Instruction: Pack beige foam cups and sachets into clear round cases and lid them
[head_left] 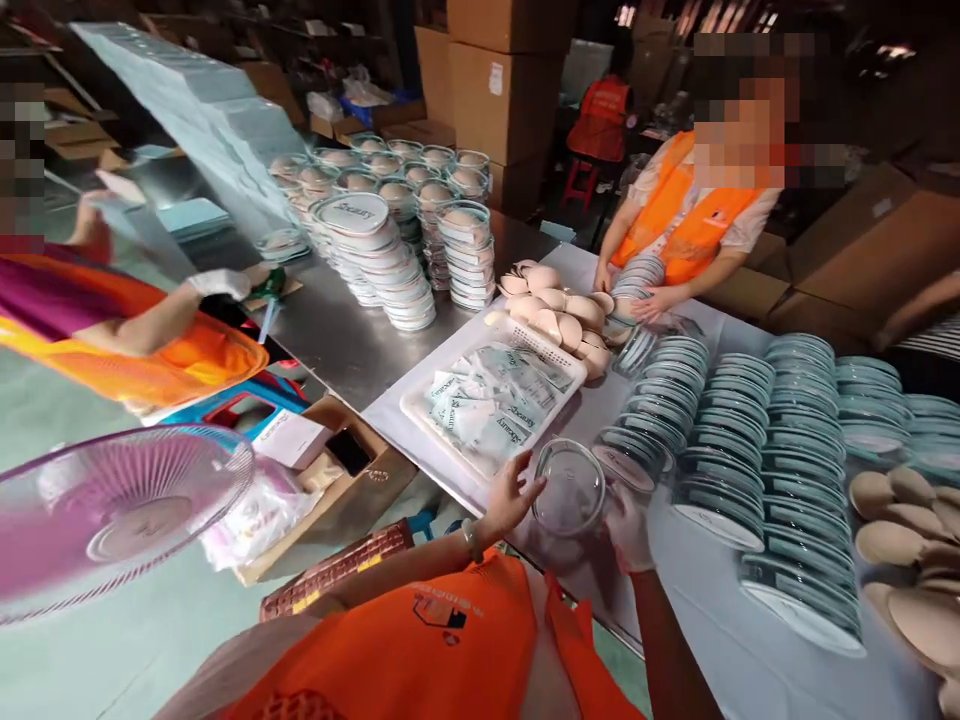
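Note:
A clear round plastic container [568, 487] is in front of me at the table's near edge. My left hand [513, 498], bare, is at its left side with the fingers apart, the tips close to the rim. On the opposite side my right hand [628, 528], in a white glove, has its fingers against the container's edge; part of its grip is hidden. Just beyond lies a white plastic basket [420, 408] with printed sachets [495, 395] in it. Behind the basket is a heap of beige cup-shaped pads [559, 310].
Leaning rows of stacked round containers [724, 440] fill the right side, with more beige pads [900, 545] beyond. Filled containers [375, 250] stand stacked on the metal table. One co-worker [675, 230] holds containers opposite; another [135, 320] works left. A pink fan [127, 520] stands lower left.

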